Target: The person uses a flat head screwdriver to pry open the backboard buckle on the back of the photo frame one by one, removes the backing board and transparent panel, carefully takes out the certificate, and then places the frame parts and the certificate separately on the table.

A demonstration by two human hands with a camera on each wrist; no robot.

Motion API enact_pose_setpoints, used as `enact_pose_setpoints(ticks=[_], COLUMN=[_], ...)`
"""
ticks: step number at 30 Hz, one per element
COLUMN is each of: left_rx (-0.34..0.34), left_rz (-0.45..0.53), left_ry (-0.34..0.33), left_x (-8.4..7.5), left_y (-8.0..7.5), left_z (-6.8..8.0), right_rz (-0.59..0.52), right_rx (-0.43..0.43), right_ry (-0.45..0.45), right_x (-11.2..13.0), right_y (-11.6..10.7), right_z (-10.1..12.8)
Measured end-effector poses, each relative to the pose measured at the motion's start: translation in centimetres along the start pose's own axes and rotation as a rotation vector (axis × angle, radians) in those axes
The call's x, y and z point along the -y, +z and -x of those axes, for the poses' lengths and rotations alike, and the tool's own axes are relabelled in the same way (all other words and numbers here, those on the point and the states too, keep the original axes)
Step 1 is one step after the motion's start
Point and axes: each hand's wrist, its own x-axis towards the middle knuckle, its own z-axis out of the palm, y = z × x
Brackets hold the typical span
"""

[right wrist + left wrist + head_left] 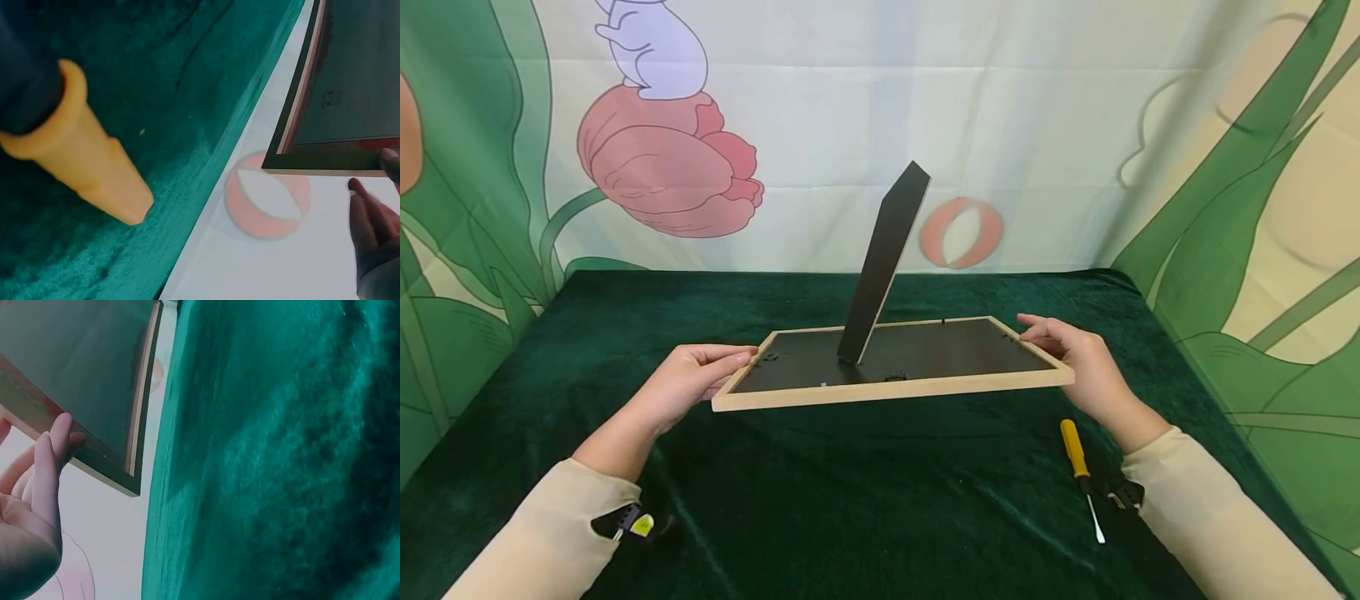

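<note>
A picture frame (955, 384) with a pale wooden edge is held up over the cloth, its dark backing (962, 346) facing upward. From the backing an easel leg (886, 258) sticks up, swung out and leaning right. My left hand (688, 375) grips the left side, thumb above and fingers beneath. On the right side, my right hand (1082, 362) holds the frame between thumb and fingers. Both wrist views look at the frame's front from below: a left-hand corner (119, 472) shows in one and a right-hand corner (294, 159) in the other.
A screwdriver (1075, 450) with a yellow handle lies on the dark green cloth (850, 508), close by my right wrist. Behind the table hangs a printed curtain (1037, 125) with plants and a rabbit; it also runs along the right side.
</note>
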Motion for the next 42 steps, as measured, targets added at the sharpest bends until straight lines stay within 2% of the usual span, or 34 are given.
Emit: enact_pose_setpoints(ticks=[2,4,7,12,15,18,21,24,29,35,42], left_rx=[0.025,0.037,0.046,0.079,0.083,0.067,0.053,0.06,0.101,0.123,0.086], left_rz=[0.073,0.107,0.147,0.175,0.167,0.147,0.13,0.128,0.147,0.174,0.179], left_ry=[-0.019,-0.035,-0.057,-0.061,-0.055,-0.035,-0.004,0.015,0.014,0.02,-0.042], left_x=[0.1,0.1,0.3,0.4,0.5,0.6,0.7,0.8,0.9,1.0,0.9], left_y=[0.1,0.1,0.1,0.3,0.4,0.4,0.5,0.5,0.7,0.9,1.1], left_z=[0.0,0.0,0.0,0.0,0.0,0.0,0.0,0.0,-0.1,-0.1,-0.1], right_rz=[-0.049,-0.108,-0.156,-0.14,-0.213,-0.337,-0.387,-0.433,-0.647,-0.617,-0.708], right_rx=[0.036,0.073,0.109,0.1,0.114,0.145,0.166,0.159,0.098,0.071,0.075], right_ry=[0.06,0.13,0.189,0.188,0.203,0.242,0.274,0.322,0.447,0.524,0.574], right_x=[0.2,0.4,0.6,0.8,0.8,0.5,0.2,0.0,0.1,0.3,0.1], right_y=[0.0,0.0,0.1,0.1,0.1,0.2,0.1,0.2,0.4,0.9,1.0], right_z=[0.0,0.1,0.1,0.1,0.3,0.5,0.7,0.9,0.9,0.9,0.9])
